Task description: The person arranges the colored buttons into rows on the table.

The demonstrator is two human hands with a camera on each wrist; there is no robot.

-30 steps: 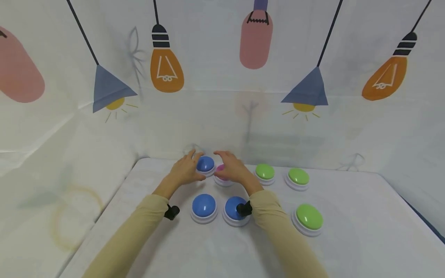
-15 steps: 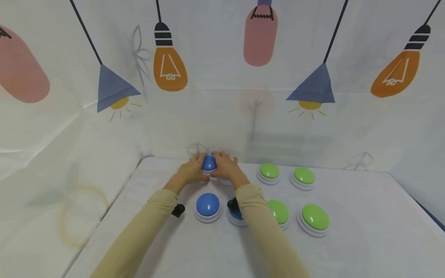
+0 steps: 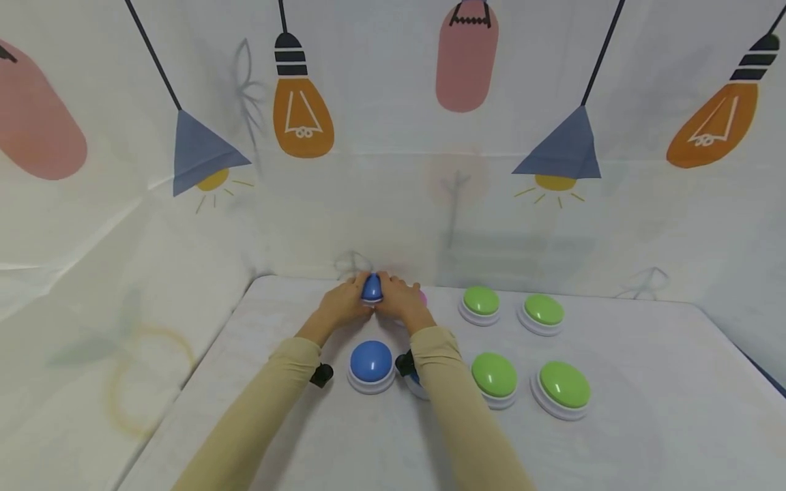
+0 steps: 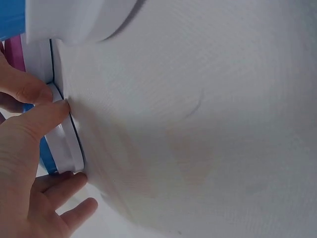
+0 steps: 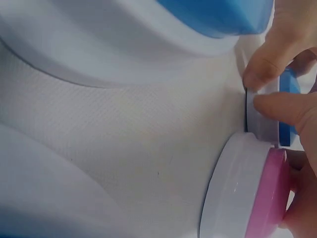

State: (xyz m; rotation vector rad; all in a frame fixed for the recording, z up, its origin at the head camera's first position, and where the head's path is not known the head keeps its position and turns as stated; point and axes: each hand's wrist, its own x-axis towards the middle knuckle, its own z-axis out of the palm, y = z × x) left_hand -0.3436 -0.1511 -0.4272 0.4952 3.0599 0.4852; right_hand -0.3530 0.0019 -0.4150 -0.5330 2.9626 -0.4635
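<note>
A blue push button [image 3: 372, 289] on a white round base stands at the far end of the table. My left hand [image 3: 345, 303] grips it from the left, and my right hand [image 3: 400, 301] holds it from the right. In the left wrist view both thumbs press the near side of its white base [image 4: 63, 144]. Right beside it is a pink push button [image 5: 267, 193], mostly hidden behind my right hand in the head view. Closer to me sits another blue button [image 3: 371, 361]. A third blue button [image 3: 415, 382] shows partly under my right wrist.
Several green push buttons [image 3: 565, 385] on white bases stand to the right of my right arm. The white-covered table [image 3: 645, 395] meets a cloth backdrop [image 3: 393, 204] with printed lamps just behind the far buttons. Black wrist cameras [image 3: 322, 375] hang near the closer buttons.
Both hands have come together from either side and now grip the far blue button. My right hand has moved left off the pink button's front. The head view has shifted slightly.
</note>
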